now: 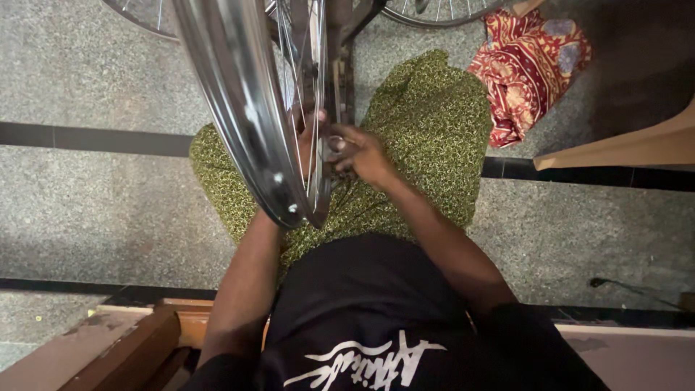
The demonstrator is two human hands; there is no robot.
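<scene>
wheel: a bare bicycle wheel (pixel 239 108), shiny metal rim with thin spokes, stands upright on edge over the person's lap, its lowest part just above the thighs.
hub: a small metal part (pixel 334 145) at the middle of the wheel, right of the rim, where both hands meet.
right hand: the right hand (pixel 362 153) is just right of the wheel, fingers curled and pinching the hub part; it is grasping that part, arm running back to the body.
left hand: the left hand (pixel 308 137) reaches in behind the rim, seen only through the spokes; fingers touch the hub area, but i cannot tell whether it is clenched or released, since the rim hides most of it.
left arm: passes under the lowest part of the wheel, touching or nearly touching the rim.
lap: green patterned cloth (pixel 427 123) covers the legs beneath and right of the wheel.
shirt: black with a white mark (pixel 362 311), nearer the camera than the wheel.
red cloth: a red patterned cloth (pixel 532 65) lies crumpled on the floor, well right of the wheel.
floor: grey speckled stone (pixel 94 210) with dark strips, left and right of the wheel.
second wheel: part of another rim (pixel 434 13) shows beyond the wheel, at the top edge.
wood: a brown wooden piece (pixel 123 351) lies below-left of the wheel, near the person's left elbow.
</scene>
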